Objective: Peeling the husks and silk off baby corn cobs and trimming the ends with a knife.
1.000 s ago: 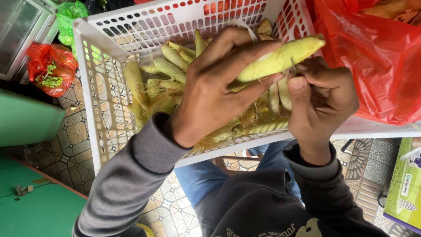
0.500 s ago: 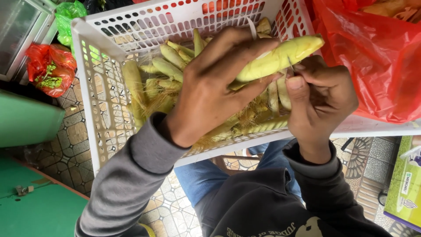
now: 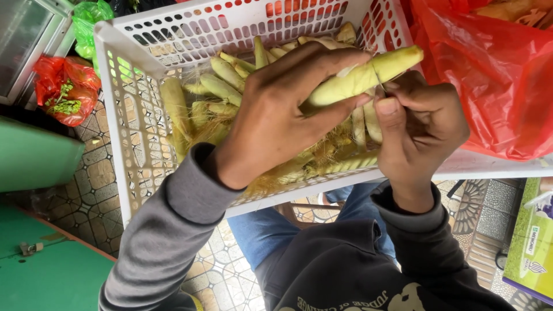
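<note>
While the left hand wraps the corn ear above the white basket | right hand pinches its husk | likely light, stiff; hold mid-length.

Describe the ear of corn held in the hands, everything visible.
The ear of corn is pale yellow-green, slim and tapered, still wrapped in smooth husk, with a blunt cut end up right. It lies slanted above the white basket of similar ears. The left hand grips its lower half; the right hand pinches its underside near the middle.
</note>
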